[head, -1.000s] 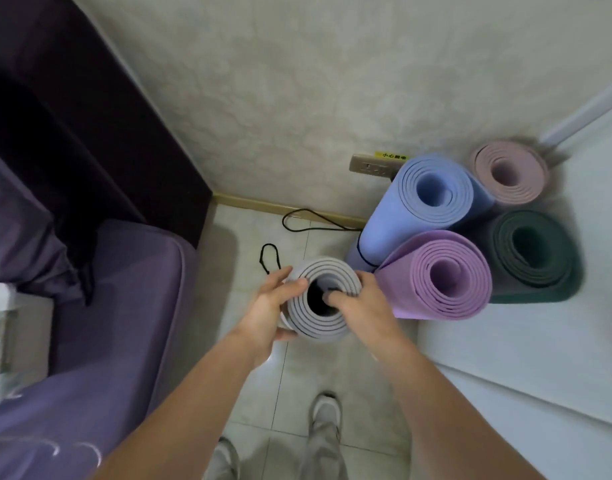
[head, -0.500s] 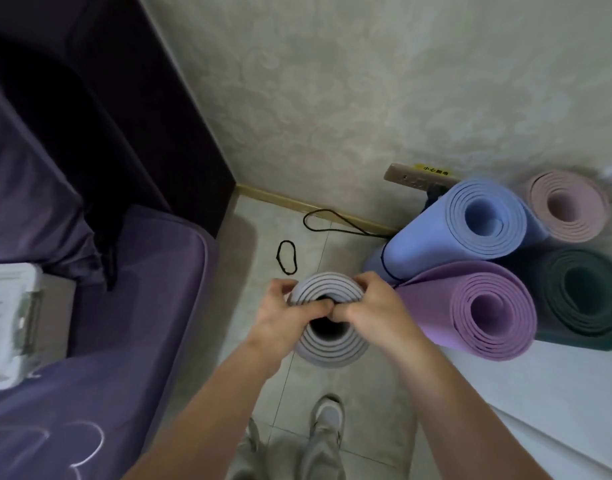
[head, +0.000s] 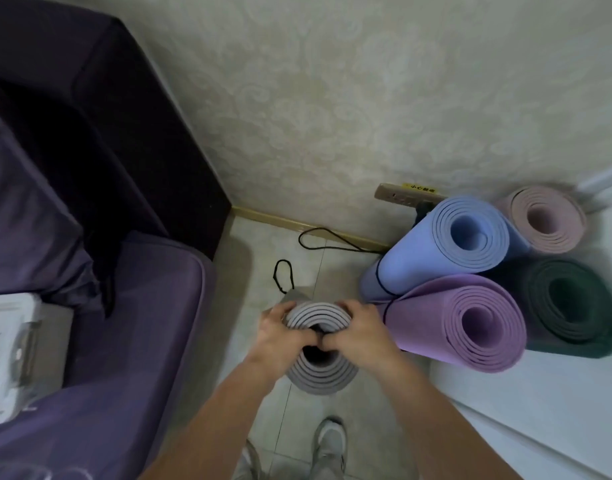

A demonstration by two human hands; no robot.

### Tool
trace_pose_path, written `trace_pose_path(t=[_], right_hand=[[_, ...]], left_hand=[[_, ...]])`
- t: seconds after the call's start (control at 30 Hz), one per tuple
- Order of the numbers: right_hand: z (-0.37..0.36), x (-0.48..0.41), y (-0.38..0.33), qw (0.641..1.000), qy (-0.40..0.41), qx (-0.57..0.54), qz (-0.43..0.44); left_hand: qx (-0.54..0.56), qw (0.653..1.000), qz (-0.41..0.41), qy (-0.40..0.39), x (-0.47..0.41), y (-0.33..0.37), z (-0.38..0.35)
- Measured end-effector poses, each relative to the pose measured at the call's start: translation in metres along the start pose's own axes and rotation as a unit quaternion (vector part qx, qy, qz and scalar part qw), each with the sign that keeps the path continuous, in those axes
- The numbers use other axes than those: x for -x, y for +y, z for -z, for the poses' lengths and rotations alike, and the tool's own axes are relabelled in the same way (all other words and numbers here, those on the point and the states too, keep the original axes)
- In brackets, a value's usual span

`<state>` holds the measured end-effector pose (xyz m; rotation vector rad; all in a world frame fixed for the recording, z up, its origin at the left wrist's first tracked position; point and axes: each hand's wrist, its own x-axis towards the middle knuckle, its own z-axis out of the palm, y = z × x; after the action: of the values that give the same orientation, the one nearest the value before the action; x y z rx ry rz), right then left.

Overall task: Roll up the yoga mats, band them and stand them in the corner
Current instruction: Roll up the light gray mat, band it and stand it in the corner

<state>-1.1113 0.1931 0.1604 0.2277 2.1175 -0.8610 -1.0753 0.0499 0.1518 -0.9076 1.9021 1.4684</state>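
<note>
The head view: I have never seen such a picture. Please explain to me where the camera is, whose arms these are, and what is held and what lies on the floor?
The camera sits on a person's head and looks down, so the two bare arms are that person's own. No robot is here. The left hand and the right hand both grip the top rim of a rolled grey mat that stands upright on the tiled floor. Four more rolled mats stand in the corner: blue, pink, purple and green. A loose black band lies on the floor behind the grey mat. A purple bed is at the left.
</note>
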Motion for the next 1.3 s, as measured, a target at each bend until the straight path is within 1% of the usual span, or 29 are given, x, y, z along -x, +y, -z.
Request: trace_pose_path(t=[0.1, 0.13, 0.2, 0.27, 0.37, 0.43, 0.47, 0.53, 0.6, 0.63, 0.67, 0.7, 0.77, 0.87, 0.97, 1.03, 1.13, 1.2, 1.27, 1.3], right_hand=[[0.004, 0.0, -0.003, 0.999, 0.016, 0.0, 0.036], [0.004, 0.001, 0.0, 0.999, 0.018, 0.012, 0.035], [-0.002, 0.006, 0.007, 0.998, 0.045, 0.029, 0.029], [-0.015, 0.008, 0.012, 0.997, 0.051, 0.06, 0.013], [-0.029, 0.002, 0.013, 0.996, 0.062, 0.065, 0.002], [-0.028, -0.002, 0.008, 0.994, 0.071, 0.079, 0.022], [-0.026, -0.004, 0.006, 0.995, 0.058, 0.069, 0.03], [-0.021, -0.005, 0.007, 0.999, 0.009, 0.015, 0.039], [-0.013, -0.003, 0.014, 0.994, -0.059, -0.072, 0.05], [-0.01, -0.002, 0.02, 0.986, -0.088, -0.132, 0.046], [-0.009, 0.0, 0.025, 0.982, -0.105, -0.151, 0.05], [-0.009, 0.003, 0.029, 0.983, -0.103, -0.135, 0.074], [-0.014, 0.002, 0.032, 0.987, -0.067, -0.037, 0.143], [-0.016, -0.002, 0.019, 0.968, -0.017, 0.09, 0.234], [-0.017, -0.009, 0.006, 0.949, 0.028, 0.173, 0.262], [-0.021, -0.013, 0.003, 0.943, 0.04, 0.195, 0.267], [-0.024, -0.015, 0.0, 0.922, 0.05, 0.274, 0.267], [-0.027, -0.007, -0.004, 0.914, 0.093, 0.271, 0.286], [-0.036, 0.004, -0.003, 0.902, 0.166, 0.234, 0.323], [-0.044, 0.008, -0.002, 0.902, 0.193, 0.213, 0.323]], left_hand=[[-0.015, 0.999, -0.031, -0.005, 0.001, 0.008, 0.006], [-0.03, 0.999, -0.036, 0.006, 0.001, 0.004, 0.009], [-0.082, 0.995, -0.048, 0.026, 0.003, -0.004, 0.015], [-0.144, 0.988, -0.053, 0.029, 0.001, -0.013, 0.016], [-0.251, 0.962, -0.09, 0.047, -0.002, -0.012, 0.013], [-0.312, 0.94, -0.118, 0.069, 0.0, -0.008, 0.008], [-0.328, 0.933, -0.124, 0.077, 0.0, -0.007, 0.006], [-0.341, 0.927, -0.131, 0.088, 0.001, -0.006, 0.005], [-0.35, 0.923, -0.133, 0.089, -0.002, -0.005, 0.012], [-0.356, 0.92, -0.135, 0.086, -0.004, -0.005, 0.017], [-0.362, 0.919, -0.135, 0.083, -0.005, -0.005, 0.022], [-0.364, 0.918, -0.137, 0.081, -0.005, -0.004, 0.027], [-0.365, 0.915, -0.149, 0.081, -0.006, -0.004, 0.032], [-0.357, 0.918, -0.152, 0.081, -0.007, -0.005, 0.036], [-0.354, 0.918, -0.151, 0.091, -0.006, -0.008, 0.04], [-0.35, 0.92, -0.145, 0.098, -0.003, -0.011, 0.041], [-0.356, 0.923, -0.112, 0.099, 0.005, -0.018, 0.049], [-0.373, 0.918, -0.075, 0.109, 0.007, -0.022, 0.063], [-0.385, 0.913, -0.051, 0.129, 0.008, -0.024, 0.076], [-0.382, 0.912, -0.044, 0.14, 0.008, -0.024, 0.079]])
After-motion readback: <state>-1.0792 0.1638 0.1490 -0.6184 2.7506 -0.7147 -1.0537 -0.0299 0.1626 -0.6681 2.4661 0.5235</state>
